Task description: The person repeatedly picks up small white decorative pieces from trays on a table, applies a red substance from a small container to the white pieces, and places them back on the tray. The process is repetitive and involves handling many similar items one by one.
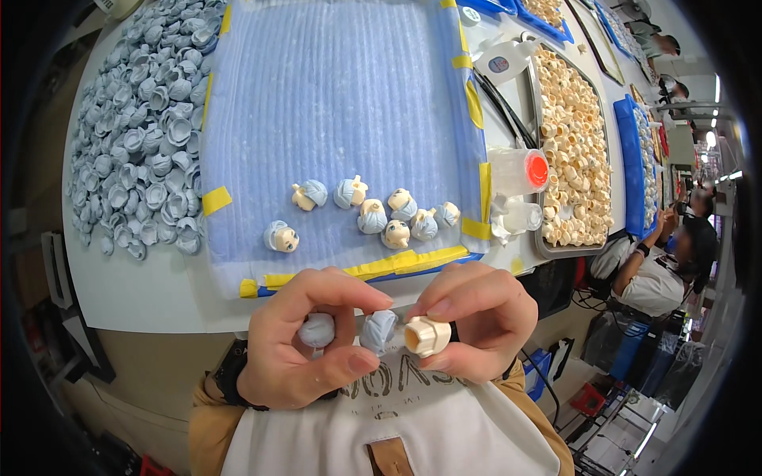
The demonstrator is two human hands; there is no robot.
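A big pile of blue-grey hair caps (143, 127) fills the left end of the white table (135, 285), right up to the far left corner. Next to it lies a blue mat (333, 103), held down with bits of yellow tape (216, 200) along its edges. Near the front edge of the mat sit little doll heads with blue hair (373, 216) — one alone at the left, the rest in a small bunch toward the right front corner.

In front of the table's near edge, the left hand (305, 349) has its thumb and fingers closed around two blue-grey hair pieces (349, 329), one tucked in the palm and one at the fingertips. Right beside it, the right hand (476, 321) pinches a cream doll head (427, 335) between thumb and fingers. The open hole of the head faces up and a bit toward the camera. The head just touches the nearer hair piece, and both hands are close together above the person's white apron (397, 436).

Past the mat's right edge stand a clear tub with a red lid (520, 170) and a small clear jar (520, 216). Further right, a metal tray (544, 247) is full of cream doll heads — and beyond the table's right end another person in white sits at their own work
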